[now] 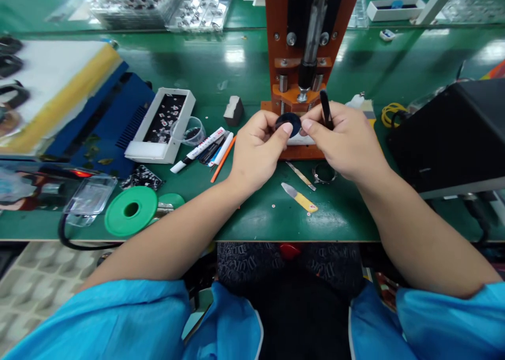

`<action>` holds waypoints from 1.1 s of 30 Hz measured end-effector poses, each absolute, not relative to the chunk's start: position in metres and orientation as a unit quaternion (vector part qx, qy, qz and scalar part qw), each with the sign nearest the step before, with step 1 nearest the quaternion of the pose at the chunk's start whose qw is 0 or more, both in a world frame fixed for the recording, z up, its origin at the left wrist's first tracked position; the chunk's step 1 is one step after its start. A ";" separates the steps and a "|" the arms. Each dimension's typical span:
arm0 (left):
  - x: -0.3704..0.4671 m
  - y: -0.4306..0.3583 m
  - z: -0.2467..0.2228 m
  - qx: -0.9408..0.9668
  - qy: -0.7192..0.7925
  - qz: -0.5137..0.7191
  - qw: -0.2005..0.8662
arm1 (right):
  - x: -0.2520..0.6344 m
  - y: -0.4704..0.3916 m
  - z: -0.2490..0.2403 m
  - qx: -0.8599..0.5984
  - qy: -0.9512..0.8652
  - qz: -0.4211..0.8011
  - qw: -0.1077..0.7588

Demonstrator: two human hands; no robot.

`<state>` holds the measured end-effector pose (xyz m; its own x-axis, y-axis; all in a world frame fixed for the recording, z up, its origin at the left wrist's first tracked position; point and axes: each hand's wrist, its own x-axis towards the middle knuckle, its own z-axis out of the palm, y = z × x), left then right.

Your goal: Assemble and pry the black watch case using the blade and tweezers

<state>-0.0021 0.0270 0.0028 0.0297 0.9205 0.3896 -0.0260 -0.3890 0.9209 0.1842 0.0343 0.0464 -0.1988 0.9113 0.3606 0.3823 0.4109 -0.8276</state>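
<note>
In front of the orange press, my left hand [258, 147] pinches a round black disc [290, 122] between thumb and fingers. My right hand [341, 136] is closed around a slim black tool [325, 109] that sticks up between its fingers, and its thumb and fingertip are at the disc's right edge. Below the hands on the green mat lie a yellow-handled blade [300, 197], a narrow blade [301, 176] and a dark metal ring [324, 173].
The orange press [276, 50] rises behind my hands. Left are markers [203, 145], a clear cup [193, 131], a white box [181, 118] of small parts and a green spool [131, 211]. A black box [453, 134] stands right. Other people's hands show at the far edge.
</note>
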 end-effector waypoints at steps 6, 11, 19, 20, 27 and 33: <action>0.000 0.024 0.003 0.596 0.402 0.571 0.396 | 0.182 0.030 0.049 -0.505 -0.704 0.273 0.419; 0.001 0.023 0.005 0.606 0.416 0.547 0.400 | 0.180 0.025 0.052 -0.526 -0.699 0.252 0.414; 0.005 0.020 0.009 0.614 0.417 0.530 0.410 | 0.185 0.025 0.049 -0.523 -0.748 0.172 0.370; 0.005 0.020 0.011 0.610 0.421 0.531 0.410 | 0.186 0.024 0.048 -0.516 -0.751 0.164 0.376; 0.007 0.014 0.032 0.468 0.457 0.522 0.547 | 0.178 0.024 0.050 -0.447 -0.581 0.390 0.558; 0.009 0.015 0.038 0.430 0.450 0.554 0.553 | 0.173 0.028 0.056 -0.351 -0.517 0.536 0.568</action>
